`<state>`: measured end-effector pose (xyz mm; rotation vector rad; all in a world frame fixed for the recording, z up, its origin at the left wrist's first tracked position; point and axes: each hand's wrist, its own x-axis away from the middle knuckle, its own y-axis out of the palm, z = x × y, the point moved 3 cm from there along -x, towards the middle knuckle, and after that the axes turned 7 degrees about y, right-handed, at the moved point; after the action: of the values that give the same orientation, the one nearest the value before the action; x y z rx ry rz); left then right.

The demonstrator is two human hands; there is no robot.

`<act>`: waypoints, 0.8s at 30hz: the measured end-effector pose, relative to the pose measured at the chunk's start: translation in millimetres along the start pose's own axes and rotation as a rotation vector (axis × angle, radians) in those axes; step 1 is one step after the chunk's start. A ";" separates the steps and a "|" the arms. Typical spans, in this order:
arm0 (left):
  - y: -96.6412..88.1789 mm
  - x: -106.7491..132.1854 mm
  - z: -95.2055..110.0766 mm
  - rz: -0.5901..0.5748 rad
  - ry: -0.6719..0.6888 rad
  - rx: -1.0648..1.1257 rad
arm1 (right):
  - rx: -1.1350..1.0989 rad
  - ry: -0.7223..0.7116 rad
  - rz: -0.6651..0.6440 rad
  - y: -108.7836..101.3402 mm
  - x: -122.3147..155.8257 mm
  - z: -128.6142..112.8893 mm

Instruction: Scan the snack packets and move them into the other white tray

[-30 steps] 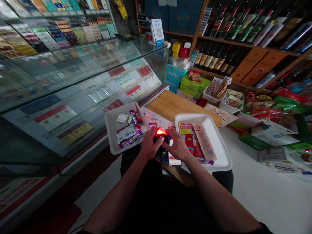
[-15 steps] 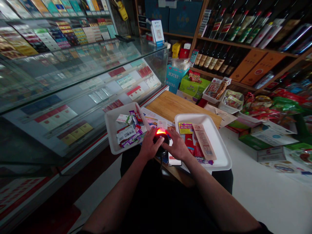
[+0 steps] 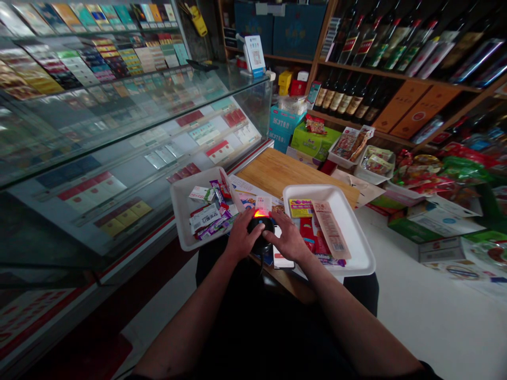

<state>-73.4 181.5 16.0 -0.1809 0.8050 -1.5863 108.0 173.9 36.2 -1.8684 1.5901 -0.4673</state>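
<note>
A black barcode scanner (image 3: pixel 261 230) glows red at its far end, with its cord running towards me. My left hand (image 3: pixel 242 232) wraps its left side, thumb on top. From the right, my right hand (image 3: pixel 288 236) grips it too, its thumb near the other one. Just past the red light is a small pale packet (image 3: pixel 263 202); whether my fingertips touch it, I cannot tell. A white phone-like slab (image 3: pixel 283 258) lies partly under my right hand. Wrapped sweets and small boxes fill part of the left white tray (image 3: pixel 182 224). The right white tray (image 3: pixel 362 253) contains several snack packets.
Beyond the trays extends a wooden board (image 3: pixel 273 166). A glass display counter (image 3: pixel 134 119) with cigarette packs stands along my left. Bottle shelves (image 3: pixel 356 67) rise at the back right, above snack boxes (image 3: pixel 317 141). Pale floor (image 3: pixel 412 316) shows at right.
Both hands stay around the scanner, almost unmoved. The red glow looks a little smaller, and the view has shifted very slightly.
</note>
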 end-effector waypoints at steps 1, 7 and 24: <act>-0.1 -0.1 -0.4 0.002 -0.004 0.002 | -0.007 -0.013 0.002 -0.9 0.2 -0.9; -1.0 0.2 -1.7 -0.014 0.004 0.033 | -0.039 -0.029 0.036 0.2 4.1 3.2; 1.8 1.9 -4.2 -0.004 0.044 0.026 | 0.013 -0.052 0.109 11.5 6.0 9.5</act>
<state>-74.6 181.4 11.3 -0.1288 0.8181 -1.6082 106.7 169.5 20.7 -1.7601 1.6404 -0.3773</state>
